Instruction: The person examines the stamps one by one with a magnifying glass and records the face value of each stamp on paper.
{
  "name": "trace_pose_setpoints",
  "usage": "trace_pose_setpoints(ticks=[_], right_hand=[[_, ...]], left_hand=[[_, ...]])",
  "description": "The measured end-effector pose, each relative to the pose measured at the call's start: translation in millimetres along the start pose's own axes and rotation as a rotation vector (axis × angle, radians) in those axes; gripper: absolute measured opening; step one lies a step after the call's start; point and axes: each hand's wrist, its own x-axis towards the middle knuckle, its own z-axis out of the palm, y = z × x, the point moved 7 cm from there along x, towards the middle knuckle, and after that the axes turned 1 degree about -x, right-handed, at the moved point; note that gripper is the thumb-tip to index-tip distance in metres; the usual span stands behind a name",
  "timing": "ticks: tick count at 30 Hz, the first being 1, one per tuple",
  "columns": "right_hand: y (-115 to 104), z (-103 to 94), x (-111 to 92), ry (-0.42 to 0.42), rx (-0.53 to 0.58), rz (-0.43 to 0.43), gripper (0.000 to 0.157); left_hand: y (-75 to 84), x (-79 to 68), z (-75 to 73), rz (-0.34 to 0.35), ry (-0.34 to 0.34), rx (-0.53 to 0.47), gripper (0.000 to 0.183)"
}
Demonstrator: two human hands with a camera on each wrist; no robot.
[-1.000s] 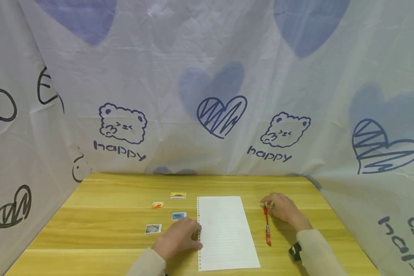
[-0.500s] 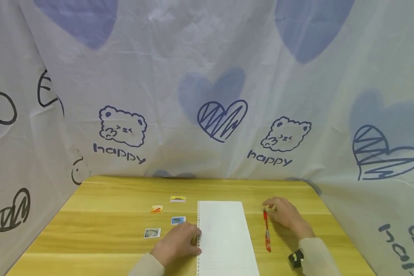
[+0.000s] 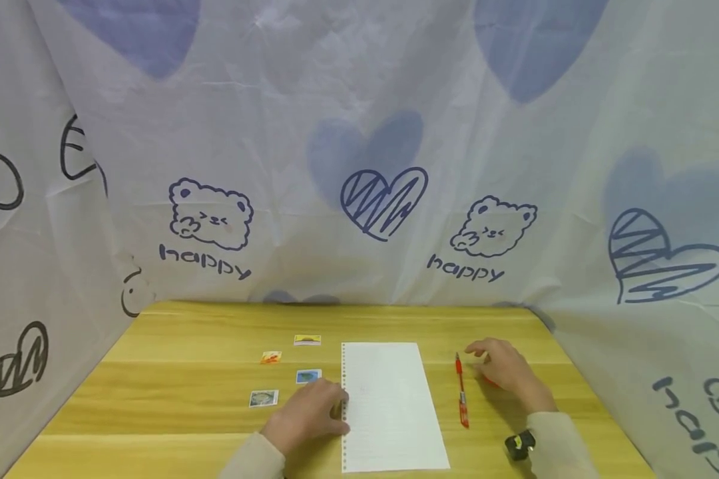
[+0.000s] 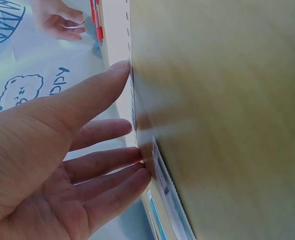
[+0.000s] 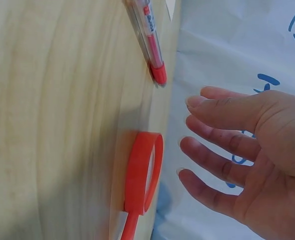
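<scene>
A sheet of lined white paper with a punched left edge lies on the table. My left hand rests at that edge, fingers and thumb extended; in the left wrist view the left hand has its thumb tip at the paper's edge. Right of the sheet lies a red pen. Just beyond it, my right hand hovers with loosely bent fingers and nothing in them. Beneath that hand is a red magnifying glass, mostly hidden in the head view; the right wrist view shows the hand apart from it.
Several small picture stamps lie left of the paper, among them a yellow stamp, an orange stamp, a blue stamp and a grey-green stamp. A printed cloth hangs behind and beside the wooden table.
My right hand has moved right, away from the pen's upper end, and a bit of red now shows under it. The left hand has stayed at the paper's edge.
</scene>
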Motion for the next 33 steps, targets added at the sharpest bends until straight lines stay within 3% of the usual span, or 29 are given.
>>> trace_pose_setpoints(ticks=[10, 25, 31, 33], right_hand=[[4, -6.1, -4, 0.008, 0.014, 0.000, 0.027], [32, -21.9, -19, 0.027, -0.019, 0.023, 0.022], [42, -25.2, -24, 0.005, -0.014, 0.087, 0.022], [43, -26.8, -25, 0.002, -0.018, 0.100, 0.022]], left_hand=[[-0.4, -2.0, -0.4, -0.010, 0.001, -0.007, 0.027], [-1.2, -0.6, -2.3, 0.017, 0.032, -0.027, 0.028], [-11.8, -6.1, -10.7, -0.017, 0.071, -0.057, 0.023], [-18.6, -8.6, -16.1, -0.037, 0.082, -0.061, 0.031]])
